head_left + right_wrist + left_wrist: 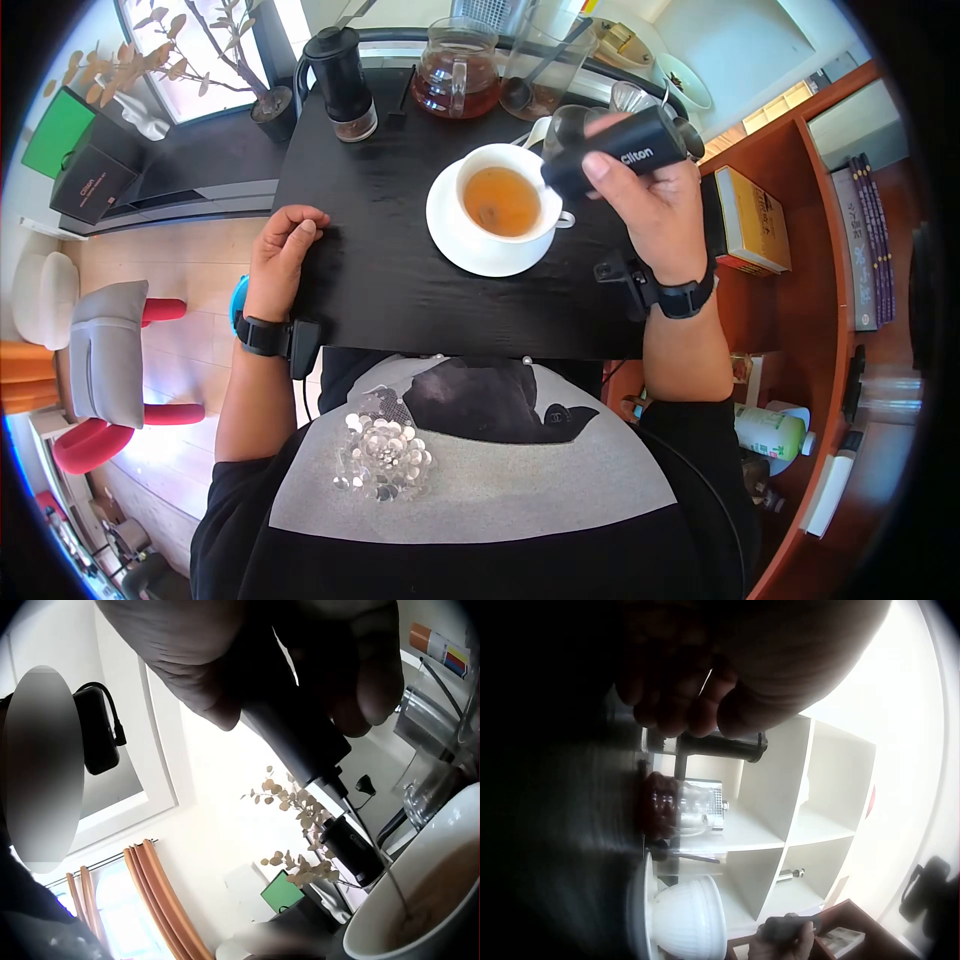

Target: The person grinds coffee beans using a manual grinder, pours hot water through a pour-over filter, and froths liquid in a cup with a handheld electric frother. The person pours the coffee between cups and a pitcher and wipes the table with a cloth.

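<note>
My right hand [660, 210] grips a black handheld frother [615, 155] above the right rim of a white cup [500, 195]. In the right wrist view the frother's thin metal shaft [375, 855] slants down into the brown liquid [431, 900], where its tip is under the surface. The cup stands on a white saucer [480, 262]. My left hand [285, 245] rests on the table's left edge, fingers loosely curled and holding nothing; the left wrist view shows its fingers [671, 712] dark against the light.
Behind the cup stand a black grinder [343, 85], a glass pot of reddish tea [455, 85] and a glass pitcher [545, 70] with a dark spoon. Small glassware is just behind my right hand. A wooden shelf [800, 330] with books stands right of the black table [370, 300].
</note>
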Available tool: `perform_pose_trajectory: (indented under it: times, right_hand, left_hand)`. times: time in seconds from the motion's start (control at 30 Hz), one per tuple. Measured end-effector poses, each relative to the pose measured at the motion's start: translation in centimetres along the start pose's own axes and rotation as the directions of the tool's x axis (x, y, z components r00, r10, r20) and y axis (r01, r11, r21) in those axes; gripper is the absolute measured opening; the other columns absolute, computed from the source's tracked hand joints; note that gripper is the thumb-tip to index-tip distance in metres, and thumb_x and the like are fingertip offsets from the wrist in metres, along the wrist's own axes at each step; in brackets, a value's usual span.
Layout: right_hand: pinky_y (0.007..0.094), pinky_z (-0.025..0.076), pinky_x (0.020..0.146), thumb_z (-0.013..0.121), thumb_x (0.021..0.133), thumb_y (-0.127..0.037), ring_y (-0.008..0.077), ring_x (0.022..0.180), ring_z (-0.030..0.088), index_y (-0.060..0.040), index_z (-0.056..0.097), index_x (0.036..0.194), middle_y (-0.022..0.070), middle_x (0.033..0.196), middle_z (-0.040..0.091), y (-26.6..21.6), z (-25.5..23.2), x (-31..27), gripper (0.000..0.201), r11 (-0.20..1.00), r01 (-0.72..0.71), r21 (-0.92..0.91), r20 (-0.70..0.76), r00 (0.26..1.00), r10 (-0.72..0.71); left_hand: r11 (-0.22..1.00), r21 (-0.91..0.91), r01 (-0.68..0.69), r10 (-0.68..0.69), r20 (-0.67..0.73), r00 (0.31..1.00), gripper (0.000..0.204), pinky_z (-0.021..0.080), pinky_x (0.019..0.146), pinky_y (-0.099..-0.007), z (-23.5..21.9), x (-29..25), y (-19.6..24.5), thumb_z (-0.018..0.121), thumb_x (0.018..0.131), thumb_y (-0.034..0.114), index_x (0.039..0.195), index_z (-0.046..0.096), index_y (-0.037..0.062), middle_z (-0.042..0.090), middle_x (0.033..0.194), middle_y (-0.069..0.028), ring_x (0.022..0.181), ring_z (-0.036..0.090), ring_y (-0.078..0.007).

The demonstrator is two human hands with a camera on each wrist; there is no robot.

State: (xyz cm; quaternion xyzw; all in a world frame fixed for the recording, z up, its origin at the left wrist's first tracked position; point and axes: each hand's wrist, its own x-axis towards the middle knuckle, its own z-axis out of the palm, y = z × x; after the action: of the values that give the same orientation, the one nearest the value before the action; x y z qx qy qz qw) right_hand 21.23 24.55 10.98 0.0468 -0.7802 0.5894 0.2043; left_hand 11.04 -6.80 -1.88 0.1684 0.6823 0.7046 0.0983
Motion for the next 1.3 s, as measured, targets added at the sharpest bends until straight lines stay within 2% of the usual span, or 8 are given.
perform_pose_trajectory:
  times: [0.17,0.27,0.37,0.53,0.63,0.73,1.0,1.3]
  right_hand:
    - [0.0191,0.041,0.057,0.066,0.077,-0.013,0.0044,0.064,0.049,-0.002,0.057,0.09,-0.0008,0.076,0.056,0.9,-1.2,0.4,0.019,0.932,0.115,-0.344,0.048,0.993,-0.105]
    - [0.0194,0.041,0.055,0.066,0.077,-0.014,0.0051,0.061,0.049,-0.0013,0.058,0.086,-0.0003,0.073,0.056,-0.1,-0.4,0.1,0.017,0.998,-0.001,-0.062,0.072,0.997,0.006]
    - [0.0196,0.041,0.055,0.066,0.077,-0.015,0.0053,0.062,0.049,-0.001,0.058,0.082,-0.0001,0.07,0.056,0.7,0.5,0.3,0.017,0.999,0.027,-0.017,-0.09,0.996,-0.029]
    - [0.0198,0.042,0.057,0.067,0.076,-0.014,0.005,0.064,0.051,-0.0013,0.057,0.087,0.0004,0.071,0.057,1.1,-0.9,0.6,0.02,0.968,0.101,-0.228,0.08,0.993,-0.085]
    - [0.0195,0.042,0.057,0.067,0.076,-0.015,0.0052,0.063,0.051,-0.0013,0.057,0.086,0.0009,0.071,0.057,0.6,-0.2,0.3,0.019,1.0,-0.02,0.02,0.009,1.0,0.02]
    - [0.0189,0.041,0.054,0.066,0.077,-0.014,0.0045,0.06,0.051,-0.0015,0.057,0.087,0.0008,0.069,0.058,1.5,-0.7,0.7,0.018,0.976,0.075,-0.207,-0.018,0.997,-0.08]
    - [0.0191,0.041,0.052,0.066,0.076,-0.018,0.0055,0.056,0.049,-0.0013,0.059,0.079,0.0009,0.065,0.056,1.5,0.0,0.8,0.018,0.994,0.101,-0.048,-0.022,0.995,-0.102]
    - [0.0268,0.042,0.054,0.064,0.077,-0.029,0.0152,0.057,0.05,-0.0015,0.056,0.09,0.0065,0.07,0.052,1.3,0.1,0.8,0.032,0.886,0.206,-0.416,0.11,0.978,-0.176]
  left_hand:
    - [1.0,0.022,0.006,-0.006,-0.009,1.0,0.014,0.04,0.081,-0.0235,0.0,0.0,0.0,0.047,0.088,0.012,0.096,0.057,0.0045,0.059,0.092,-0.0041,0.085,0.052,-0.0103]
    - [1.0,0.012,0.013,-0.013,-0.004,1.0,0.014,0.04,0.081,-0.0229,0.0,-0.1,0.0,0.048,0.088,0.011,0.096,0.057,0.0042,0.059,0.092,-0.0035,0.086,0.052,-0.0096]
    - [1.0,0.012,0.015,-0.015,-0.003,1.0,0.013,0.04,0.081,-0.0225,0.1,-0.1,0.1,0.049,0.088,0.01,0.096,0.057,0.0039,0.059,0.092,-0.003,0.087,0.052,-0.009]
    - [0.999,0.028,0.03,-0.03,-0.017,0.999,0.013,0.04,0.08,-0.0227,0.0,-0.1,0.2,0.048,0.088,0.01,0.095,0.057,0.0043,0.059,0.091,-0.0029,0.087,0.052,-0.0093]
    - [1.0,0.013,0.022,-0.022,-0.013,1.0,0.013,0.04,0.08,-0.0228,0.2,0.0,0.3,0.048,0.088,0.01,0.095,0.057,0.0043,0.059,0.091,-0.0029,0.087,0.052,-0.0094]
    - [1.0,0.016,0.018,-0.017,-0.016,1.0,0.013,0.04,0.08,-0.0228,0.1,0.0,0.3,0.048,0.088,0.01,0.095,0.057,0.0043,0.059,0.091,-0.003,0.087,0.053,-0.0094]
    - [1.0,0.015,0.012,-0.012,-0.009,1.0,0.013,0.04,0.08,-0.0227,0.1,0.0,0.2,0.048,0.087,0.01,0.095,0.057,0.0042,0.059,0.091,-0.0033,0.086,0.052,-0.0095]
    - [0.997,0.071,0.0,-0.01,0.142,0.99,0.023,0.041,0.078,-0.0242,2.1,0.9,5.5,0.05,0.087,0.014,0.107,0.051,0.0033,0.057,0.097,-0.005,0.09,0.052,-0.0114]
